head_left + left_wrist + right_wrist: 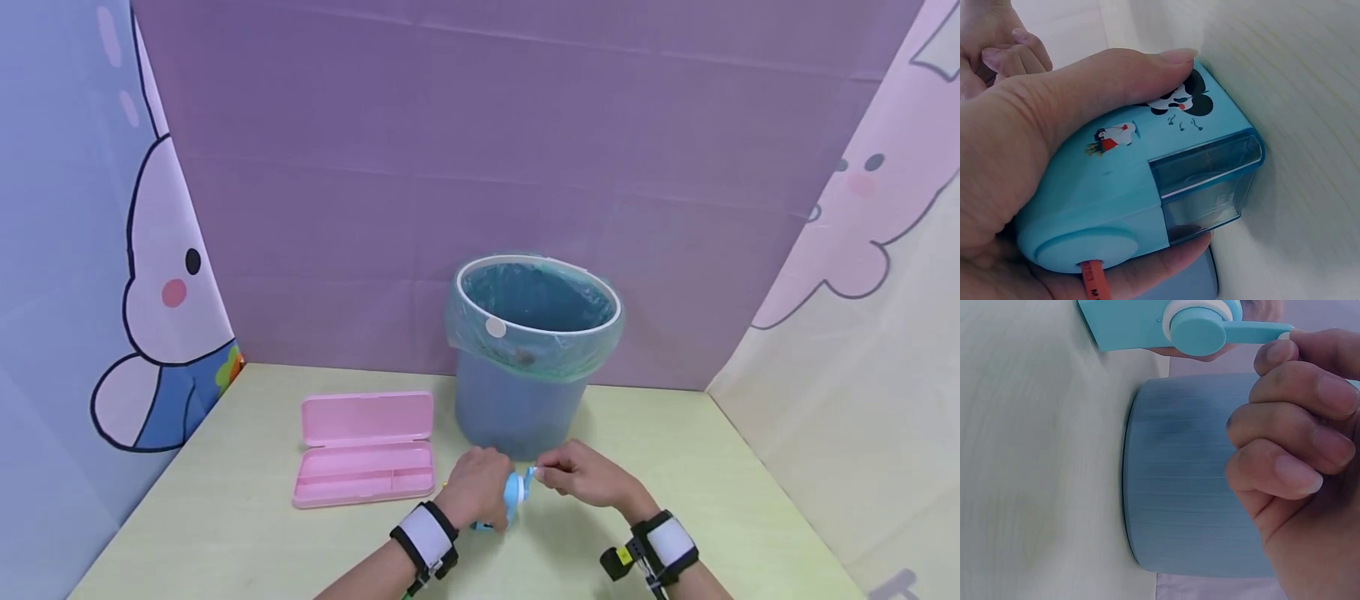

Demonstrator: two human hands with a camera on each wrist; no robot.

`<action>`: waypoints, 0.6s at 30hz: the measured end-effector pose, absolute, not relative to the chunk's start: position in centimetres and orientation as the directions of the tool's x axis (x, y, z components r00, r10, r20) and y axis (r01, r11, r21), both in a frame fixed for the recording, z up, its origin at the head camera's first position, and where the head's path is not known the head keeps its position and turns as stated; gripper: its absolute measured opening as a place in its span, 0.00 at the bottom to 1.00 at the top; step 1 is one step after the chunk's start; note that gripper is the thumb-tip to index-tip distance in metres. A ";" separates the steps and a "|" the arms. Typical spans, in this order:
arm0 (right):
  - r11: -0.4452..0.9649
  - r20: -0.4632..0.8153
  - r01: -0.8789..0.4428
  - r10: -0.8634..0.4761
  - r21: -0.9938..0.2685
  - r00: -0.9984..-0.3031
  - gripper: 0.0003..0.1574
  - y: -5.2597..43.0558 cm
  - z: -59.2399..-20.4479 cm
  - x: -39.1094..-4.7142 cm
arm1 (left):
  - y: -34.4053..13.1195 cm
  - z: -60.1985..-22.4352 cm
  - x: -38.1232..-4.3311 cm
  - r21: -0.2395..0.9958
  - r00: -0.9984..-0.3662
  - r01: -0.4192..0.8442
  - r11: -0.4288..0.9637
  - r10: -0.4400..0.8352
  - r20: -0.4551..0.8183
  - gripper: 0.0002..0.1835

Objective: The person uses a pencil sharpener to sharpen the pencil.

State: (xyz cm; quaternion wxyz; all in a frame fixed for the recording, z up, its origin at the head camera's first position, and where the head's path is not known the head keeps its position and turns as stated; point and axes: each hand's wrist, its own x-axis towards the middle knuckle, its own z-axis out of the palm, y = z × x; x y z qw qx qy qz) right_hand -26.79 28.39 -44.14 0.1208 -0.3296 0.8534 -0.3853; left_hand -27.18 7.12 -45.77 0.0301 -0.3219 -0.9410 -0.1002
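while our left hand (pixel 477 485) grips the sharpener (pixel 1119 181), our right hand (pixel 588 475) pinches its crank (pixel 1236 332), opposite the red pencil (pixel 1095 281)

The right hand (pixel 1300 444) pinches the end of the crank (pixel 1254 332) on a turquoise sharpener (pixel 1125 325), its other fingers (pixel 1275 422) curled. A white ring (pixel 1168 319) edges the round hub (pixel 1197 332). Part of the left hand (pixel 1264 309) shows behind; a blue bin (pixel 1185 481) stands on the pale tabletop (pixel 1035 475).
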 end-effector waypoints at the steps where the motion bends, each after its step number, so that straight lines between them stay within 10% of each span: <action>1: 0.489 0.052 -0.474 -0.654 -0.732 -0.755 0.19 28.4 -44.2 -26.8 | 7.1 -45.8 -27.2 0.169 -0.791 0.611 0.773 0.599 0.121 0.25; 18: 0.532 0.087 -0.491 -0.612 -0.690 -0.786 0.17 28.2 -44.5 -27.6 | 7.1 -46.1 -27.3 0.155 -0.783 0.622 0.768 0.608 0.133 0.25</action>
